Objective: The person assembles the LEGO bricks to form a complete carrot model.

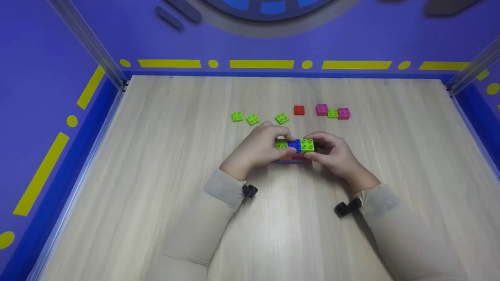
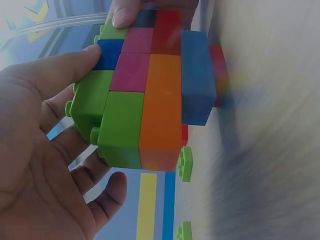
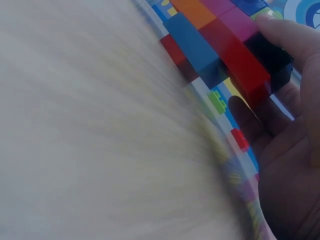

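A stack of toy building bricks stands on the table between both hands. Its top row shows a green brick (image 1: 307,145), a blue brick (image 1: 295,145) and another green brick (image 2: 92,95). Below come pink bricks (image 2: 131,72), a black brick (image 3: 270,55), an orange brick (image 2: 161,100) and a red brick (image 3: 237,57), then a narrower blue brick (image 2: 197,77) over a red base brick (image 3: 177,55). My left hand (image 1: 256,148) pinches the top blue brick between thumb and forefinger. My right hand (image 1: 334,154) holds the right-hand green brick, thumb in front, fingers behind.
Behind the stack lie loose green bricks (image 1: 237,116), a red brick (image 1: 299,110) and two pink bricks (image 1: 322,109) with a green one (image 1: 333,113) between them. Purple-blue panels (image 1: 265,50) border the wooden table (image 1: 164,156).
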`<state>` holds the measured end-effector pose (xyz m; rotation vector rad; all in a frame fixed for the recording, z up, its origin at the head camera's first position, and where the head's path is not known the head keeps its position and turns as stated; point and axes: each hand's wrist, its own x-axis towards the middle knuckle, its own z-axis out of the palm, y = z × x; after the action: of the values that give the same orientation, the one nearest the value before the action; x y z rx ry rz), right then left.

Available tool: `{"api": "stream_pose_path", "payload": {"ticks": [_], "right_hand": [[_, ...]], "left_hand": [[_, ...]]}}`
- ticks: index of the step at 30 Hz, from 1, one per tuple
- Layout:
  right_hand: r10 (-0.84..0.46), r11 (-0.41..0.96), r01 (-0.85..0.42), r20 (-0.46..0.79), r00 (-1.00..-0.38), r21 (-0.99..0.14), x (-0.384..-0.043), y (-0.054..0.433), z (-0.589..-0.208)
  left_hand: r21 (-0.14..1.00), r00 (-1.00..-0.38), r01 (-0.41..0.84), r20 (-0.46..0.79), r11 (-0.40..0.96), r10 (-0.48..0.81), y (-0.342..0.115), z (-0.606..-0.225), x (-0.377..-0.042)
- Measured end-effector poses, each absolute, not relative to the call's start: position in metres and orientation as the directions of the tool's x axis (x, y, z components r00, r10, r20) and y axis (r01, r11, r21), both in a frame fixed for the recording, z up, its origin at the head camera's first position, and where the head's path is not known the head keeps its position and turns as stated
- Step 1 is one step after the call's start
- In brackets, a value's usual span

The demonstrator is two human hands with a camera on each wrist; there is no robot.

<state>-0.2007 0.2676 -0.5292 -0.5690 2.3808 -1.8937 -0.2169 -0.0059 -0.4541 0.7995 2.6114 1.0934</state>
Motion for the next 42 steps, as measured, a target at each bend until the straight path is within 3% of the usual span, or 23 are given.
{"api": "stream_pose_path", "payload": {"ticks": [10,26,42], "right_hand": [[-0.313,0.187,-0.26,0.194,-0.93,-0.947,-0.2,0.268,-0.529],[-0.305,0.185,-0.249,0.185,-0.934,-0.951,-0.201,0.268,-0.529],[-0.308,0.19,-0.243,0.177,-0.935,-0.951,-0.201,0.268,-0.529]], "left_hand": [[0.713,-0.821,0.41,0.017,0.568,0.57,-0.007,-0.456,-0.219],[0.914,-0.806,0.307,0.102,0.264,0.584,-0.011,-0.495,-0.227],[0.916,-0.816,0.286,0.079,0.281,0.573,-0.012,-0.499,-0.228]]}}
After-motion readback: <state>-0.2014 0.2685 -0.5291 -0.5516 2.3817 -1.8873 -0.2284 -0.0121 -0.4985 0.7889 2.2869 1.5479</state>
